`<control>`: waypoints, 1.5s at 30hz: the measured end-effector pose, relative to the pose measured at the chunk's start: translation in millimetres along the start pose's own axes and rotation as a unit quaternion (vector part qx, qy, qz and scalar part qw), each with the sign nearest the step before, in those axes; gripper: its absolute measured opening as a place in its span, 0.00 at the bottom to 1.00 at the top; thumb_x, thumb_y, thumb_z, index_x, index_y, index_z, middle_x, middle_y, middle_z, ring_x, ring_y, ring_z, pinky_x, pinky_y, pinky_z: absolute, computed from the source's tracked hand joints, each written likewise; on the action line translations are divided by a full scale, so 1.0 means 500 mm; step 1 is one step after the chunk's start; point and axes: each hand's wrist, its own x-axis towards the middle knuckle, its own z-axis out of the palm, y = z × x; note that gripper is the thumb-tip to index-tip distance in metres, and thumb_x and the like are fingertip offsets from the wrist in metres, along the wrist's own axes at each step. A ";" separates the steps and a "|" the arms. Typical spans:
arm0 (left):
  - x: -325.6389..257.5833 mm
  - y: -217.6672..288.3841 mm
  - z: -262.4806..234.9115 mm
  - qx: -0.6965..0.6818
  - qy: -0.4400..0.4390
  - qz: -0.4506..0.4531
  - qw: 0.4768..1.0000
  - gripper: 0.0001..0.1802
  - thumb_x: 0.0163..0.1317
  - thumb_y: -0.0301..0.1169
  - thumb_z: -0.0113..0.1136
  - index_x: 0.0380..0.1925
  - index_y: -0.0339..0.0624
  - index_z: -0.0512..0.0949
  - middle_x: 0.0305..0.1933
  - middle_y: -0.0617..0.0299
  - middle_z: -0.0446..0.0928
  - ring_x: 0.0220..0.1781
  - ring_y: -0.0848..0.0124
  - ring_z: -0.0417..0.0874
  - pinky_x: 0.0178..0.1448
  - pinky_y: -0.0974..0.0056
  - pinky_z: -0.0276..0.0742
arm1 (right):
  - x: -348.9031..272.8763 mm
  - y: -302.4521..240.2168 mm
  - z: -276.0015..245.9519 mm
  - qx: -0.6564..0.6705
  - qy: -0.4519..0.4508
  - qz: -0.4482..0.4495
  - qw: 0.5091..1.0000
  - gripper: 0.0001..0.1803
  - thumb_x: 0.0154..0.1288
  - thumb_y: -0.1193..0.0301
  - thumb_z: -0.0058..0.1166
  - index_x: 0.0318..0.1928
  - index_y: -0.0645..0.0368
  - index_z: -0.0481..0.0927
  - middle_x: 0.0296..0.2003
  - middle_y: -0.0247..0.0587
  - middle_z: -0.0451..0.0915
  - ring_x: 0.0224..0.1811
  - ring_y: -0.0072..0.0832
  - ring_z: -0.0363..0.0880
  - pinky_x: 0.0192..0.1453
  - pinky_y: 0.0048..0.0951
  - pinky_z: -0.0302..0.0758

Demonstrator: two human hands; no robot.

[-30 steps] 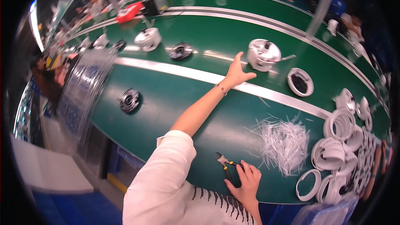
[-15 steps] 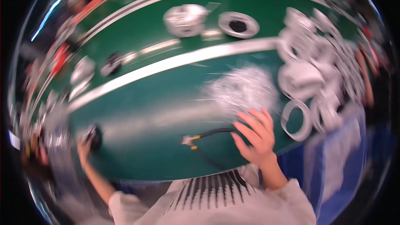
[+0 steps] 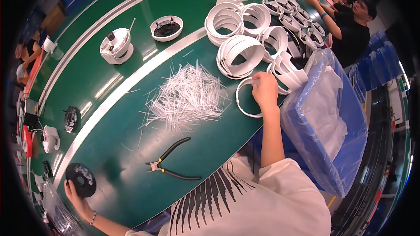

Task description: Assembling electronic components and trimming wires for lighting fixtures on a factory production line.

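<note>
At the table's lower left, my left hand grips the edge of a black round disc with a hole in its middle. My right hand has its fingers closed on the upper rim of a thin white ring, which lies near the table's right edge. Between the hands, diagonal cutters with black handles rest on the green surface, jaws pointing left and handles spread. Beyond them is a loose heap of thin white plastic strips.
Stacks of white rings stand just beyond my right hand. A blue bin lined with clear plastic is beside the table. White round housings sit past the pale rail. A person in black works at far right.
The view has swung to the right. My right hand, open near the cutters' handle before, has reached over to the white ring and closed on it. My left hand still has the black disc.
</note>
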 end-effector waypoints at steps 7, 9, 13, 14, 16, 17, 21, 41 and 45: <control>-0.146 -0.019 0.276 -0.290 -0.275 -0.159 0.903 0.19 0.61 0.42 0.45 0.45 0.40 0.67 0.54 0.43 0.65 0.48 0.53 0.74 0.43 0.60 0.77 | -0.024 -0.064 -0.055 0.126 -0.014 -0.084 0.988 0.05 0.44 0.80 0.55 0.24 0.63 0.72 0.22 0.45 0.72 0.26 0.40 0.72 0.31 0.34 0.68; -0.155 -0.036 0.303 -0.370 -0.314 -0.202 0.851 0.16 0.62 0.39 0.44 0.44 0.41 0.68 0.52 0.42 0.67 0.49 0.52 0.73 0.44 0.57 0.77 | -0.040 -0.103 -0.124 0.107 0.017 -0.104 0.989 0.05 0.44 0.81 0.55 0.26 0.63 0.75 0.21 0.44 0.72 0.22 0.35 0.72 0.28 0.29 0.68; -0.154 -0.024 0.368 -0.387 -0.305 -0.242 0.836 0.19 0.54 0.27 0.45 0.48 0.33 0.64 0.49 0.50 0.70 0.50 0.61 0.72 0.55 0.58 0.68 | -0.082 -0.150 -0.156 0.208 -0.017 -0.044 0.977 0.05 0.48 0.82 0.55 0.29 0.64 0.77 0.23 0.38 0.74 0.19 0.21 0.73 0.22 0.18 0.69; -0.158 -0.012 0.385 -0.371 -0.309 -0.223 0.847 0.23 0.51 0.25 0.46 0.50 0.32 0.62 0.50 0.51 0.69 0.51 0.62 0.71 0.57 0.59 0.66 | -0.097 -0.163 -0.141 0.225 -0.045 -0.056 0.972 0.05 0.48 0.82 0.55 0.29 0.64 0.77 0.24 0.38 0.75 0.19 0.20 0.73 0.21 0.17 0.69; -0.166 -0.010 0.393 -0.339 -0.297 -0.203 0.869 0.27 0.50 0.24 0.48 0.53 0.31 0.60 0.51 0.51 0.68 0.52 0.64 0.71 0.57 0.60 0.66 | -0.132 -0.198 -0.101 0.240 -0.111 -0.072 0.962 0.08 0.47 0.82 0.56 0.31 0.64 0.77 0.26 0.36 0.76 0.19 0.17 0.72 0.22 0.16 0.68; -0.172 0.005 0.401 -0.335 -0.326 -0.195 0.862 0.25 0.53 0.26 0.48 0.53 0.30 0.60 0.51 0.52 0.69 0.51 0.65 0.72 0.56 0.61 0.68 | -0.150 -0.209 -0.082 0.243 -0.138 -0.068 0.958 0.08 0.46 0.83 0.55 0.31 0.64 0.78 0.27 0.39 0.76 0.18 0.19 0.73 0.21 0.17 0.69; -0.178 -0.012 0.410 -0.318 -0.303 -0.177 0.881 0.21 0.60 0.32 0.45 0.51 0.30 0.63 0.50 0.53 0.70 0.50 0.67 0.73 0.54 0.64 0.69 | -0.213 -0.248 -0.037 0.283 -0.175 -0.058 0.941 0.10 0.46 0.85 0.52 0.33 0.66 0.76 0.31 0.42 0.76 0.17 0.20 0.74 0.20 0.18 0.71; -0.257 0.007 0.490 -0.364 -0.292 -0.176 0.867 0.19 0.63 0.35 0.42 0.50 0.35 0.66 0.49 0.58 0.72 0.51 0.69 0.72 0.56 0.64 0.66 | -0.196 -0.369 -0.034 0.367 -0.154 -0.202 0.895 0.62 0.26 0.50 0.70 0.60 0.68 0.50 0.57 0.58 0.54 0.58 0.50 0.52 0.60 0.45 0.50; -0.313 0.012 0.529 -0.420 -0.283 -0.265 0.821 0.25 0.65 0.43 0.34 0.55 0.37 0.59 0.57 0.54 0.63 0.58 0.63 0.65 0.61 0.58 0.61 | -0.196 -0.409 -0.034 0.380 -0.158 -0.248 0.877 0.61 0.28 0.52 0.69 0.60 0.70 0.49 0.59 0.62 0.50 0.59 0.52 0.51 0.60 0.47 0.49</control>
